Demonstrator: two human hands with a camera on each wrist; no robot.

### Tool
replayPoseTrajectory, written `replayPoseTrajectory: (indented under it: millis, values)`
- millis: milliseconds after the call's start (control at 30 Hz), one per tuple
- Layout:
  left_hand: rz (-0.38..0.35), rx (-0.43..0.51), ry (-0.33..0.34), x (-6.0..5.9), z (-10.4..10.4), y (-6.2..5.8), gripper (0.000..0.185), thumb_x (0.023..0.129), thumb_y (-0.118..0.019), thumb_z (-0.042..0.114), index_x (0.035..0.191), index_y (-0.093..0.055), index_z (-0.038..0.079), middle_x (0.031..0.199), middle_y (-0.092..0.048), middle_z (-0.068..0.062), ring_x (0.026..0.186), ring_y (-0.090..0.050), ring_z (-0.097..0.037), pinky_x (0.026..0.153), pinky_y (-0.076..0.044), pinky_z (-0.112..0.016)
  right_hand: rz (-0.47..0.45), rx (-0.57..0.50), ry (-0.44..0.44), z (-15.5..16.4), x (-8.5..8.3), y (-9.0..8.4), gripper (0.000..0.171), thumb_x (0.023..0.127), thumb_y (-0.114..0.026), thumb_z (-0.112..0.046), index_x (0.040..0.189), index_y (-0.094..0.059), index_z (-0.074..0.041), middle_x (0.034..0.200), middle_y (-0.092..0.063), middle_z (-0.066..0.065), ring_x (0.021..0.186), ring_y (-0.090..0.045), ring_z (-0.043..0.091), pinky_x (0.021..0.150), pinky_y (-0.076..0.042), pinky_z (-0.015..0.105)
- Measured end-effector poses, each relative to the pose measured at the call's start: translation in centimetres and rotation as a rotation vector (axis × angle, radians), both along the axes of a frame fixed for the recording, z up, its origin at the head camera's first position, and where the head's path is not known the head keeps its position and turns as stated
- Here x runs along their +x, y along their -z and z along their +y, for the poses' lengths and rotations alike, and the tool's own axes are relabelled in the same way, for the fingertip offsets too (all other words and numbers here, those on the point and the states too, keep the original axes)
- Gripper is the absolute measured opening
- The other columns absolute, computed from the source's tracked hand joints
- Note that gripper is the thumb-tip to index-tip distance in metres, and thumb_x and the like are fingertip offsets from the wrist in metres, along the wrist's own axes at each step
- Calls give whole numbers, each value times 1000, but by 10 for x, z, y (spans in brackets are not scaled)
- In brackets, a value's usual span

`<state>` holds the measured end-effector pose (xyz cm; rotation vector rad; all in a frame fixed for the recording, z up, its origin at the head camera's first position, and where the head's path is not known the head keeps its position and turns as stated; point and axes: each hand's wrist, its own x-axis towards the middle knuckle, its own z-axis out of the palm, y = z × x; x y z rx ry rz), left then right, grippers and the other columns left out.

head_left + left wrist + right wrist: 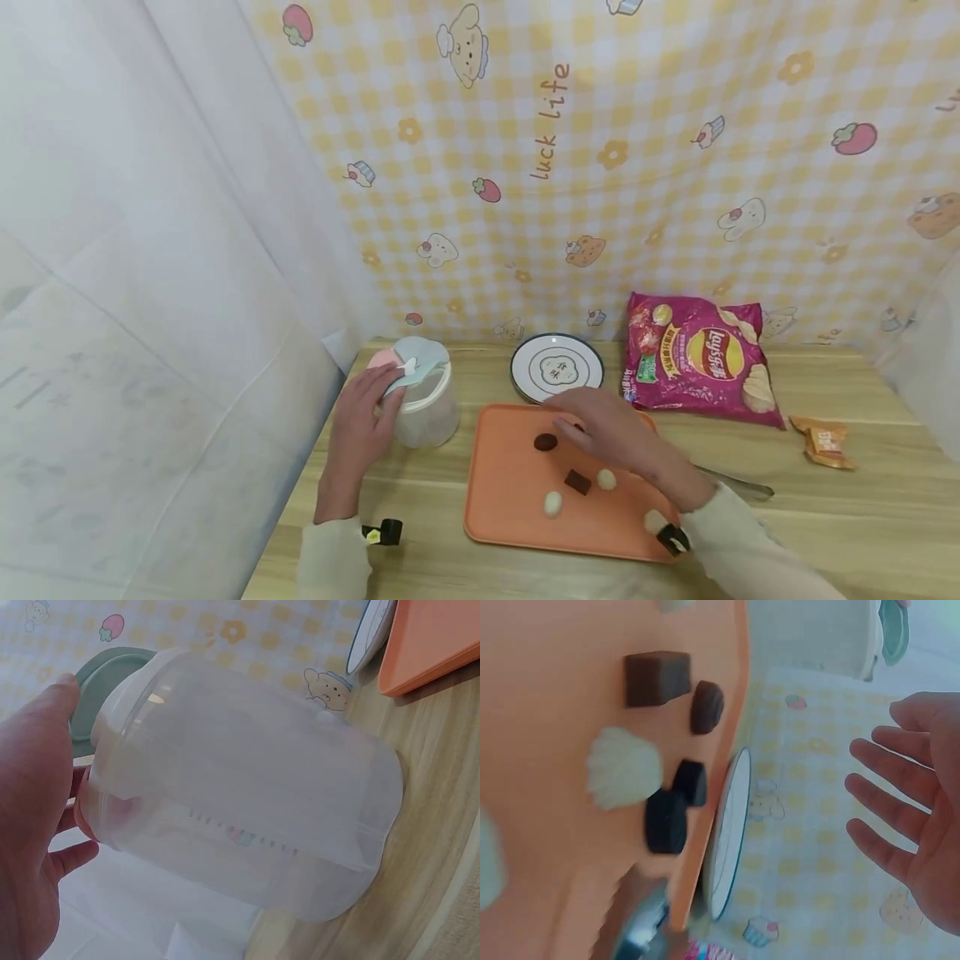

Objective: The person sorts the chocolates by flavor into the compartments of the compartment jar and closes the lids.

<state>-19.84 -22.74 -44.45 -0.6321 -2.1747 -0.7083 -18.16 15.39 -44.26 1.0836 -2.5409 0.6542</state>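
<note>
At the left stands a clear plastic jar (427, 421) with a white rim and a pastel lid. Its blue-green lid flap (424, 357) is tilted up, and a pink part (84, 806) shows beside it. My left hand (367, 412) holds the lid, its thumb and fingers at the flap's edge. Over the far part of an orange tray (502, 517) hovers my right hand (611, 429), fingers apart and holding nothing. On the tray lie a brown oval chocolate (545, 442), a square chocolate (577, 482), white chocolates (552, 503) and dark pieces (666, 821).
Behind the tray sits a white plate (525, 367) with a dark rim. A purple chip bag (693, 358) lies at the back right, near an orange wrapped snack (825, 442). A metal utensil handle (742, 483) sticks out past the right forearm. Patterned cloth (555, 208) hangs behind.
</note>
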Motion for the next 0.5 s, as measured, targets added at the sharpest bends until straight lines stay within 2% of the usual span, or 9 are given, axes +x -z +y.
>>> replayPoseTrajectory:
  millis: [167, 333, 500]
  values:
    - [-26, 13, 23, -4, -1, -3, 28, 92, -55, 19, 114, -67, 7, 115, -64, -5, 103, -55, -27, 87, -38, -46, 4, -36, 37, 33, 18, 6, 36, 84, -70, -20, 120, -65, -23, 111, -64, -8, 100, -59, 11, 77, -51, 35]
    - [-44, 27, 37, -5, -2, -3, 27, 94, -53, 18, 115, -67, 8, 112, -63, -5, 104, -52, -27, 87, -37, -44, -28, -11, 149, 62, 35, 6, 29, 84, -71, -21, 113, -68, -18, 111, -64, -6, 104, -59, 16, 83, -50, 40]
    - [-57, 33, 56, -7, -5, -5, 26, 95, -52, 17, 114, -67, 7, 109, -60, -7, 102, -50, -27, 87, -36, -42, -18, 22, 254, 86, 51, 5, 29, 84, -71, -23, 112, -69, -14, 109, -66, 0, 102, -60, 22, 80, -51, 44]
